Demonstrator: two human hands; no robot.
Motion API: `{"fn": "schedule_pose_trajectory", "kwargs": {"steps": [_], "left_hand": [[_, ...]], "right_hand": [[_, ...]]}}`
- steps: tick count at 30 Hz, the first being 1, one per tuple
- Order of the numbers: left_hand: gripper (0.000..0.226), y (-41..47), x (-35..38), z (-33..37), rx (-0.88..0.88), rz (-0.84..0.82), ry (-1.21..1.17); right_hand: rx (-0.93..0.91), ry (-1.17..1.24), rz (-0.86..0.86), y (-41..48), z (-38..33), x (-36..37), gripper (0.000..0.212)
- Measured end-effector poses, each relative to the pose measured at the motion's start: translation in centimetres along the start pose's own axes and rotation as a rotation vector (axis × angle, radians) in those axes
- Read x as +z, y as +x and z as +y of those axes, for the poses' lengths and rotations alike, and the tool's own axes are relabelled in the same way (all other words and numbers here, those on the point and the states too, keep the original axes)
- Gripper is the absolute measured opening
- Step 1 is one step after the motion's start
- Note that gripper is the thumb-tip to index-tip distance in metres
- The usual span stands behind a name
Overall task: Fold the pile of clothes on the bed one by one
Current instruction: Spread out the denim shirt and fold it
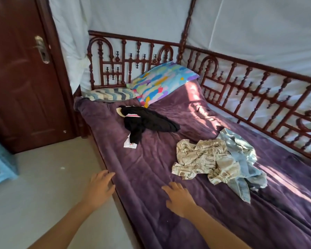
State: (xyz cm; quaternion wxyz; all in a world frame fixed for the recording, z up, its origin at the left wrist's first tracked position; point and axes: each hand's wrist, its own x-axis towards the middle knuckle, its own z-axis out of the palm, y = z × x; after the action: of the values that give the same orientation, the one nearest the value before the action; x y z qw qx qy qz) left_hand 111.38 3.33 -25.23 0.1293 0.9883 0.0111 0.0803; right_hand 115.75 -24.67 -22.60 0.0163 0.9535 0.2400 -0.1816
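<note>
Unfolded on the bed (104, 146): a crumpled beige printed garment (203, 159) just beyond the fingers of the right hand (178, 198) and off to their right, overlapping a light blue denim piece (241, 159) on its far side. Farther out past both sets of fingertips, a black garment (147, 121) with white trim, well apart from the other two. Left hand (99, 189) at the bed's near edge, right hand over the purple blanket (214, 230), fingers of both spread loose, gripping nothing. Beyond the black garment, a multicoloured pillow (162, 83) and a striped pillow (111, 94) against a carved red-brown rail (133, 56); left of the left fingers, a dark wooden door (22, 87).
</note>
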Motion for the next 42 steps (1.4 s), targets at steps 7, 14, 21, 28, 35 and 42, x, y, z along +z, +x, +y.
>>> {"fn": "schedule_pose_trajectory", "kwargs": {"steps": [7,14,21,28,35,42], "left_hand": [[0.039,6.4,1.5,-2.4,0.051,-0.067,-0.168],[0.043,13.9,1.9,-2.1,0.22,-0.092,-0.198],[0.04,17.2,6.6,5.8,0.566,-0.292,-0.261],[0.045,21.4,7.6,15.8,0.703,-0.362,-0.219],[0.043,24.9,11.4,21.3,0.696,-0.417,-0.115],[0.041,25.8,15.6,25.0,0.74,-0.58,-0.036]], "right_hand": [[0.256,0.094,0.054,3.5,1.6,-0.9,0.049],[0.573,0.104,0.053,3.4,5.3,-2.9,0.051],[0.873,0.275,-0.008,-3.3,8.7,1.3,0.056],[1.076,0.42,0.106,-6.1,14.5,3.4,0.052],[1.065,0.535,0.127,-3.8,18.4,6.5,0.046],[1.154,0.646,0.087,-2.1,22.4,8.1,0.046]]}}
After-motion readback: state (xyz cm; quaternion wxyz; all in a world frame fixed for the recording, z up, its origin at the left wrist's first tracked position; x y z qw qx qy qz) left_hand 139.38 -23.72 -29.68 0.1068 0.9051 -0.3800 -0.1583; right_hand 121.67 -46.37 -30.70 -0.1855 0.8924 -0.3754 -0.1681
